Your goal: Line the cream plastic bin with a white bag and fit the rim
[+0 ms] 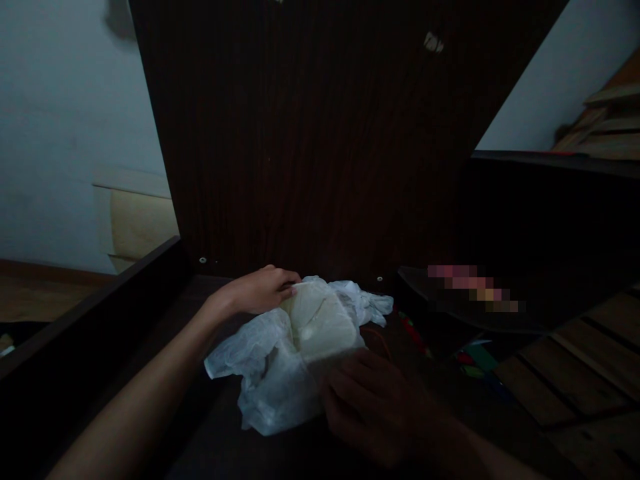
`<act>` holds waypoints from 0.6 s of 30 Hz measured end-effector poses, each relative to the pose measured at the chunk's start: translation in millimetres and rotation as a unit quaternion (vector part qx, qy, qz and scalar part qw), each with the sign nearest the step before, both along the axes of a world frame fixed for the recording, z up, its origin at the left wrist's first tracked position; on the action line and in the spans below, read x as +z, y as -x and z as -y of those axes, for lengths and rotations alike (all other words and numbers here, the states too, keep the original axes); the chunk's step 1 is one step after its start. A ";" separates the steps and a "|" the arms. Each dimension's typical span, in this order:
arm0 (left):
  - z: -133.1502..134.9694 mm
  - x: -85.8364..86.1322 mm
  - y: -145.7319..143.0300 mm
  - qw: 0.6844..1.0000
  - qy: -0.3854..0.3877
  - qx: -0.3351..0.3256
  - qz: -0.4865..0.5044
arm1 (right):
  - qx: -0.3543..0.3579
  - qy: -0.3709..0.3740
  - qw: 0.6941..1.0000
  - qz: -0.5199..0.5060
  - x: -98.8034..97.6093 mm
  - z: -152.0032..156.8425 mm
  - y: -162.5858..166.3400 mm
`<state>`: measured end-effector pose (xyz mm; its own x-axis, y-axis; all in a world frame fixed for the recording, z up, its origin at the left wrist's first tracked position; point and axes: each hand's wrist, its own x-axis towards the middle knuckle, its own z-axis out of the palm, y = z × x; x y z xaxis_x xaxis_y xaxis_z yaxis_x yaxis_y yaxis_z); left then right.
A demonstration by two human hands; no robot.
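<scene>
A thin, whitish translucent plastic bag (280, 387) lies crumpled on a dark surface, wrapped around a pale, flat-sided block-like thing whose kind I cannot make out. My left hand (265, 290) reaches to the bag's far left edge, its thumb and fingers closed on the plastic there. At the near right side, my right hand (373, 403) is in shadow, with its curled fingers against the bag. The fingertips of the right hand are partly hidden. Loose ends of the bag spread out to the left and to the far right.
A dark wood panel (310, 147) rises behind the bag, and a low dark side board (95, 307) runs along the left. To the right are a dark open bag-like flap (465, 313), small colourful items (480, 360) and wooden slats (575, 373). Beyond stands a pale wall (65, 120).
</scene>
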<state>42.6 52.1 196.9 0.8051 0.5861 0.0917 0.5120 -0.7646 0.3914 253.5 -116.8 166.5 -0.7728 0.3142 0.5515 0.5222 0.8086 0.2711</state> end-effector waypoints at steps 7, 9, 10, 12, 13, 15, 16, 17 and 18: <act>-0.3 -1.2 1.4 1.000 0.011 0.007 0.008 | -0.044 -0.026 0.998 0.036 -31.5 -7.6 -36.2; -0.9 -1.9 1.8 1.000 0.012 0.008 0.009 | -0.059 0.004 0.998 0.027 -30.8 -1.9 -39.9; -1.3 -2.2 1.9 1.000 0.012 0.007 0.009 | -0.069 0.019 0.997 0.008 -27.4 2.2 -38.3; -1.8 -2.5 2.3 1.000 0.013 0.006 0.009 | -0.083 0.032 0.996 -0.030 -16.3 10.0 -27.7; -1.8 -2.5 2.5 1.000 0.013 0.005 0.009 | -0.083 0.022 0.995 -0.041 -10.2 12.6 -19.5; -0.9 -1.9 2.9 1.000 0.011 0.007 0.005 | -0.071 0.010 0.997 -0.028 -0.7 13.5 0.3; -0.1 -1.4 3.0 1.000 0.010 0.009 0.003 | -0.070 -0.004 0.997 -0.034 1.4 11.7 10.7; 0.9 -0.9 3.3 1.000 0.007 0.012 0.001 | -0.063 -0.029 0.997 -0.041 1.6 8.7 20.7; 2.0 -0.4 3.6 1.000 0.004 0.015 -0.002 | -0.073 -0.039 0.996 -0.042 -0.1 5.1 29.8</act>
